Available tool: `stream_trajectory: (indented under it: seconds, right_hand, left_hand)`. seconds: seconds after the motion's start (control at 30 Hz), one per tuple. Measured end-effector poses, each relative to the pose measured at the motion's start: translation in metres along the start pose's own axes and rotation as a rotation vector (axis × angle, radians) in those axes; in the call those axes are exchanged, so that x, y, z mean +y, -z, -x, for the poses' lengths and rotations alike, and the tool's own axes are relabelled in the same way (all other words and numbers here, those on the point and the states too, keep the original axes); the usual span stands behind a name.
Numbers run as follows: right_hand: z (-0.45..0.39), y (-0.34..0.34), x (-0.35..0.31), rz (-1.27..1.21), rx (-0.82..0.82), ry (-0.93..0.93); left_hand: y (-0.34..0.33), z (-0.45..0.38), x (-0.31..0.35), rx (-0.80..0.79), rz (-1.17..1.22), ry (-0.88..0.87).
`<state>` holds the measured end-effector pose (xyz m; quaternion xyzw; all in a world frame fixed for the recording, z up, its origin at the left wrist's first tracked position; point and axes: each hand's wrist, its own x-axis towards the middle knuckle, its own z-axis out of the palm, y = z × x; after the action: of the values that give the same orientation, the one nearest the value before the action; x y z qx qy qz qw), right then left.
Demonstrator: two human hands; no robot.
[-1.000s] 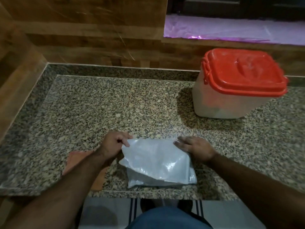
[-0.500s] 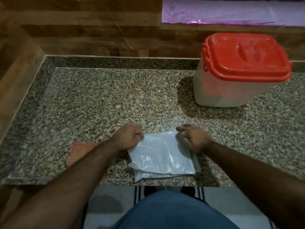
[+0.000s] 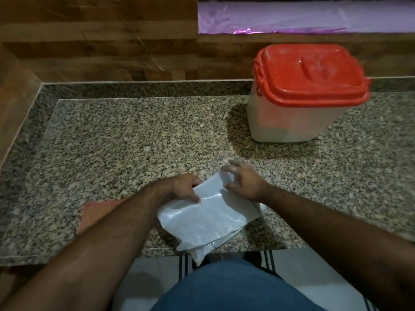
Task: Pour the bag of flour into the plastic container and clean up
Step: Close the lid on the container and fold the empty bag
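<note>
Both hands, left hand [image 3: 183, 187] and right hand [image 3: 243, 182], pinch a flattened white bag [image 3: 208, 218] on the counter [image 3: 134, 142]. The lidded plastic container [image 3: 301, 95] stands well apart, contents unclear.

The desk [image 3: 125, 140] is speckled grey stone with a raised edge at the back. A see-through tub [image 3: 289, 122] with a red lid [image 3: 312, 72] stands far right. Near the front edge lies a folded white bag [image 3: 211, 223] — one corner hangs over. A pink cloth [image 3: 98, 212] lies flat just left of it.
</note>
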<state>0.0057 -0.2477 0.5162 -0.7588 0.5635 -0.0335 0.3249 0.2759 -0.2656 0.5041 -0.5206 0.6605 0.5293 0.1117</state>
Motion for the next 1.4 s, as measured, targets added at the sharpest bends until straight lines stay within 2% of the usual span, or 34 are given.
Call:
stream_trajectory:
  seconds: [0.1,0.17,0.23,0.33,0.43,0.5,0.57,0.8,0.93,1.13,1.2,1.27,1.33,1.4]
  right_hand:
    - [0.004,0.013,0.005,-0.273,0.278,-0.067]
    - [0.009,0.016,0.011,-0.475,0.462,-0.213]
    - [0.015,0.012,0.016,-0.721,0.524,-0.352]
    - [0.02,0.004,0.01,-1.142,0.337,-0.379]
    - [0.023,0.005,-0.013,-1.392,0.04,-0.206]
    - [0.021,0.008,-0.027,-1.413,-0.099,-0.057]
    - [0.017,0.016,-0.039,-1.359,-0.157,0.059]
    - [0.009,0.045,-0.046,-1.199,-0.077,0.098]
    - [0.005,0.055,-0.05,-1.25,-0.046,0.145]
    - [0.003,0.069,-0.052,-1.405,-0.161,-0.021]
    - [0.003,0.074,-0.047,-1.489,-0.251,-0.02]
    - [0.006,0.08,-0.048,-1.61,-0.325,-0.109]
    - [0.005,0.084,-0.051,-1.529,-0.368,-0.168]
    - [0.001,0.084,-0.058,-1.26,-0.373,-0.194]
  left_hand:
    - [0.004,0.026,-0.009,-0.015,0.425,-0.007]
    - [0.005,0.04,-0.013,0.028,0.553,-0.023]
    - [0.002,0.05,-0.015,0.114,0.648,-0.042]
    - [-0.006,0.061,-0.013,0.243,0.832,-0.105]
    - [-0.012,0.064,-0.006,0.364,0.961,-0.165]
    - [-0.015,0.063,-0.001,0.435,1.02,-0.209]
    - [-0.014,0.066,0.005,0.511,1.045,-0.223]
    - [0.011,0.085,0.007,0.507,1.031,-0.338]
    - [0.026,0.092,0.015,0.562,0.988,-0.324]
    - [0.03,0.101,0.021,0.552,1.094,-0.327]
    - [0.03,0.102,0.025,0.539,1.147,-0.339]
    - [0.031,0.1,0.027,0.566,1.098,-0.332]
    - [0.03,0.096,0.026,0.606,1.071,-0.317]
    - [0.031,0.093,0.028,0.666,1.06,-0.301]
